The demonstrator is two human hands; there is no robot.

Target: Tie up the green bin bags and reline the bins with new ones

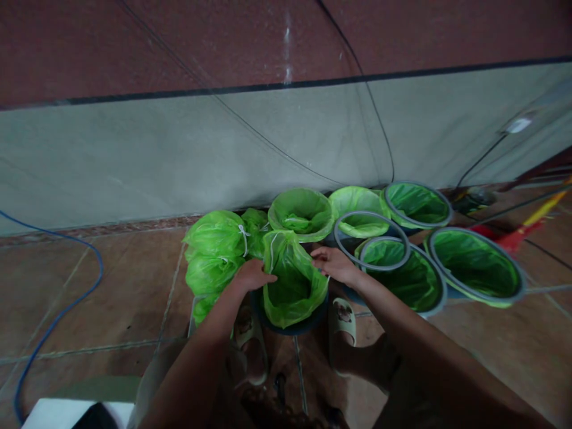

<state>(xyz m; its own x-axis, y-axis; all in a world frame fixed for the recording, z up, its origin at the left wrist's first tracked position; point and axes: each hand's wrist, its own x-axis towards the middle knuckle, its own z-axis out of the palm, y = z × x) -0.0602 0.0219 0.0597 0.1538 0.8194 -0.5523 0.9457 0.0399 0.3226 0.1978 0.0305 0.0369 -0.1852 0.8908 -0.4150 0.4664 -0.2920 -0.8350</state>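
Note:
A bright green bin bag [286, 301] with a white drawstring lines a dark round bin [291, 329] between my feet. The bag stands open, its back edge raised above the bin. My left hand [255, 275] grips the left edge of the bag, thumb on the inner side and fingers mostly hidden. At the right edge, my right hand [334, 263] is closed on the bag with bent fingers. A loose grey ring [406, 253] rests tilted over neighbouring bins, just past my right wrist.
Several bins lined in green stand to the right, including a front bin [476, 262] with a grey rim. Tied green bags [214, 235] are piled at left. A blue hose [96, 286] crosses the tiled floor. Behind is a wall [179, 161] with hanging cables. A red broom [513, 238] lies right.

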